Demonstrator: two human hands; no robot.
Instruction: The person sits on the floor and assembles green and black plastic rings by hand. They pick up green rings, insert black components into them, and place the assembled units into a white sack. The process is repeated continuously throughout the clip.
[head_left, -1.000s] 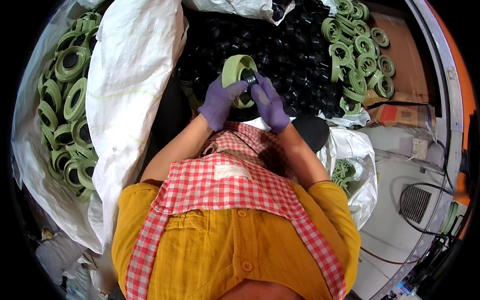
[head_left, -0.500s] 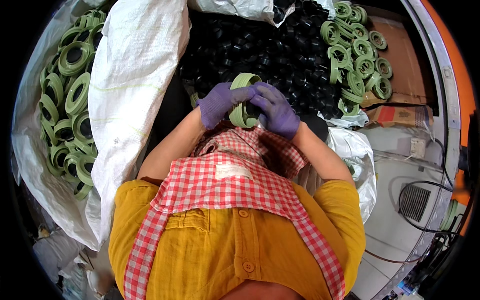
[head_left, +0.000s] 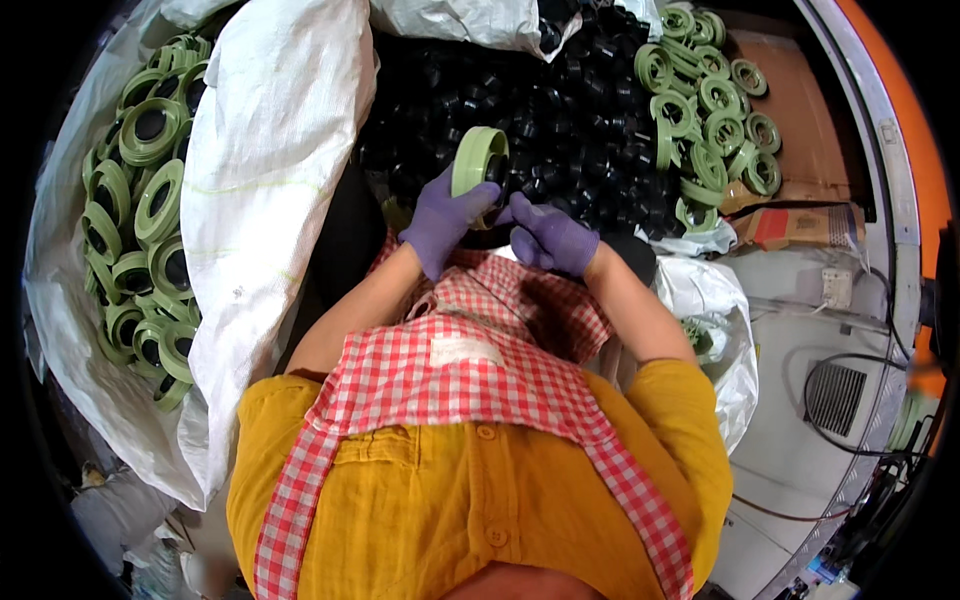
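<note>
A light green plastic ring (head_left: 468, 165) with a black part inside it stands tilted in the grip of my purple-gloved left hand (head_left: 440, 222), whose thumb presses on its near edge. Close by on the right is my right hand (head_left: 556, 238), in a matching glove, with its fingers curled in. Whether anything small is pinched in those fingers is hidden. Just beyond both hands spreads a heap of small shiny black round parts (head_left: 590, 140).
To the left, a white woven sack (head_left: 270, 150) borders several green rings with black centres (head_left: 158, 205). Plain green rings (head_left: 722, 130) are piled at the far right, beside brown cardboard (head_left: 800, 130). A black cable (head_left: 808, 385) loops over a pale panel at right.
My hands have come apart: the right hand has let go of the ring and drawn slightly right and down. My left hand keeps the ring, now turned and raised a little.
</note>
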